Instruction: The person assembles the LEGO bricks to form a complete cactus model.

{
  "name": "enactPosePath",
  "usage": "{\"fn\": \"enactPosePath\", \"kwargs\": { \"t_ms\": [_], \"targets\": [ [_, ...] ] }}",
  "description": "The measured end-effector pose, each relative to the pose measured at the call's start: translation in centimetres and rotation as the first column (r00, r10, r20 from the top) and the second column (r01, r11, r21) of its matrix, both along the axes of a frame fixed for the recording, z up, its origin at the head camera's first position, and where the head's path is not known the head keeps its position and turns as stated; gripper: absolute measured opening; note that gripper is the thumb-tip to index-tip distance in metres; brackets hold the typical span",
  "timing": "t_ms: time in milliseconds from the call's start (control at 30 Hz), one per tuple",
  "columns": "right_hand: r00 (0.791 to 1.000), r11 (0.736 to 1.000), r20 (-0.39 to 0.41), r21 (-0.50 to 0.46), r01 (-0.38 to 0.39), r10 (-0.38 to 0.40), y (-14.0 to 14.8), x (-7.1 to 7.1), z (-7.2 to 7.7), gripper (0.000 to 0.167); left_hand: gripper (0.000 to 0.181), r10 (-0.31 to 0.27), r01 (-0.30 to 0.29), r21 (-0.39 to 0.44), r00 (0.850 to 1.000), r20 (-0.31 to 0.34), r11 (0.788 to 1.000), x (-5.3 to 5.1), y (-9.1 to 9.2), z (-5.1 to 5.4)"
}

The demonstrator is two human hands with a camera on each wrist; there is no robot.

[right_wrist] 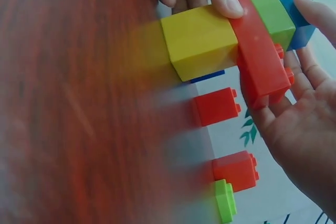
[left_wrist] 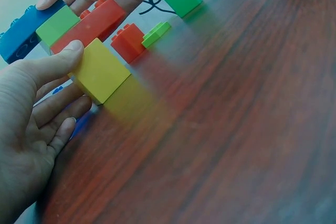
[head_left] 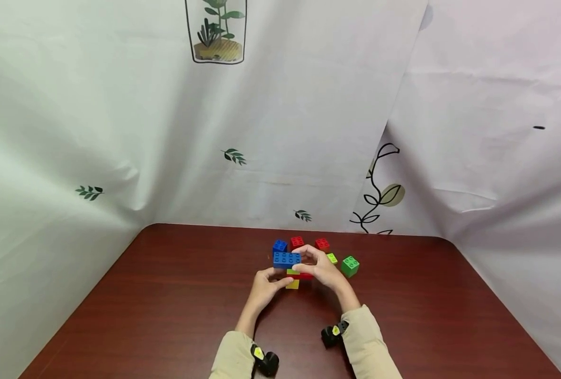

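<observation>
A stack stands on the table: a yellow block point(left_wrist: 101, 72) at the bottom, a long red brick point(right_wrist: 260, 51) on it, a light green brick point(right_wrist: 272, 18) above, and a long blue brick point(head_left: 287, 259) on top. My left hand point(head_left: 263, 288) grips the lower part, its thumb at the joint of the yellow and red pieces. With thumb and fingers my right hand point(head_left: 322, 268) pinches the blue brick at its right end. In the right wrist view the red brick extends toward the right palm, past the green one.
Behind the stack are a small blue brick point(head_left: 279, 246) and two red bricks point(head_left: 297, 242) point(head_left: 322, 244). A flat light green piece point(head_left: 331, 258) and a green brick point(head_left: 350, 266) lie to the right. A printed cloth point(head_left: 280, 131) hangs behind the table point(head_left: 167, 305).
</observation>
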State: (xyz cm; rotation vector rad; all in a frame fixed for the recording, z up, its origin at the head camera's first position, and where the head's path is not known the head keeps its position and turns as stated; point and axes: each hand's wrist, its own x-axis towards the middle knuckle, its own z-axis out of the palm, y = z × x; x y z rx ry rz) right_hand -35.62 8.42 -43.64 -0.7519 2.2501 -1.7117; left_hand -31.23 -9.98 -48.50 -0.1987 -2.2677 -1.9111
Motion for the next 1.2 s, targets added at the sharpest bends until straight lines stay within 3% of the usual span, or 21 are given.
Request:
{"fn": "enactPosePath", "kwargs": {
  "t_ms": [100, 333, 433, 833, 1100, 1200],
  "targets": [
    [1.0, 0.999, 0.013, 0.038, -0.006, 0.006, 0.3, 0.0, 0.2, 0.041, 0.026, 0.002, -0.002, -0.02, 1.0, 0.011, 1.0, 0.3, 0.2, 0.6],
    [1.0, 0.999, 0.023, 0.037, -0.012, 0.011, 0.3, 0.0, 0.2, 0.041, 0.025, -0.034, 0.034, -0.008, 0.999, -0.009, 0.999, 2.1, 0.2, 3.3],
    [1.0, 1.0, 0.016, 0.023, -0.021, 0.021, 0.4, 0.0, 0.3, 0.041, 0.026, -0.047, 0.047, -0.012, 0.999, -0.015, 0.999, 2.3, 0.1, 3.6],
    [0.999, 0.999, 0.001, 0.026, -0.035, 0.035, 0.6, -0.2, 0.3, 0.04, 0.025, -0.059, 0.059, -0.039, 0.998, 0.007, 0.998, 2.1, 0.0, 3.4],
    [0.999, 0.999, 0.004, 0.017, -0.045, 0.045, 0.6, -0.1, 0.6, 0.041, 0.026, -0.07, 0.07, -0.043, 0.998, 0.007, 0.997, 0.3, -0.3, 0.5],
    [0.999, 0.999, -0.001, 0.022, -0.045, 0.045, 0.8, 0.0, 0.5, 0.04, 0.028, -0.106, 0.106, -0.021, 0.994, 0.011, 0.994, 0.0, -0.4, 0.1]
  ]
}}
